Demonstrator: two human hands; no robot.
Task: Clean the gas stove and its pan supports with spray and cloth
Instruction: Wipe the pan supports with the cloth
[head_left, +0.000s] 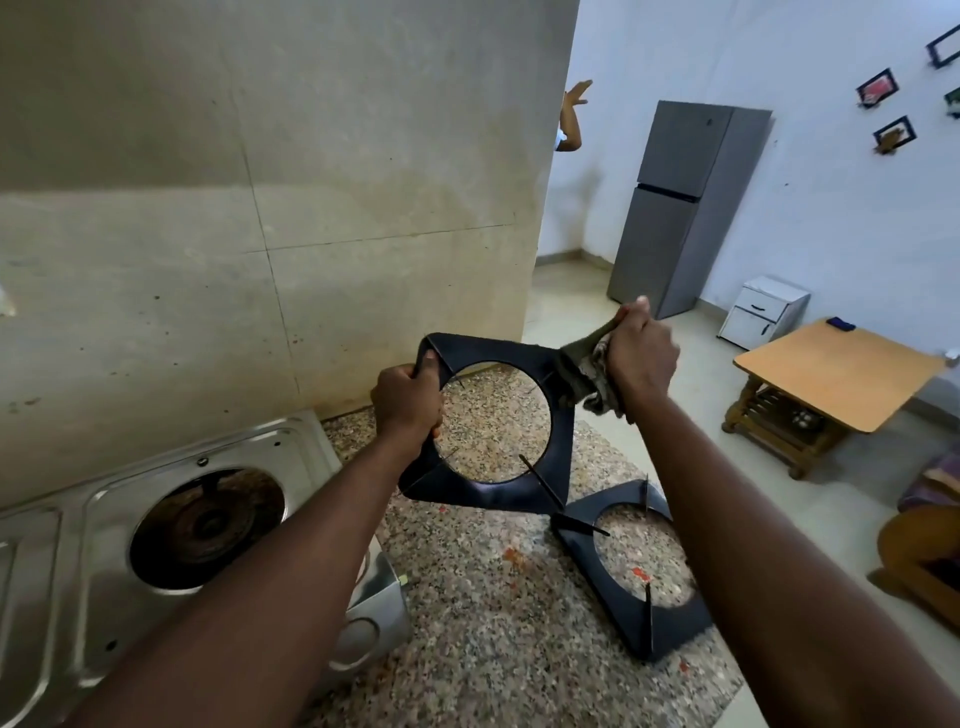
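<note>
I hold a black square pan support (498, 491) up in the air above the granite counter (483, 623). My left hand (408, 402) grips its left corner. My right hand (641, 356) presses a crumpled grey-brown cloth (584, 376) against its right corner. A second black pan support (631, 623) lies flat on the counter, below my right forearm. The steel gas stove (67, 545) sits at the lower left, its burner (208, 527) bare and dirty. No spray bottle is in view.
A beige tiled wall (260, 208) rises behind the stove. Beyond the counter edge stand a grey fridge (685, 213), a white drawer unit (763, 312) and a wooden table (831, 374). Another person's raised arm (571, 117) shows past the wall corner.
</note>
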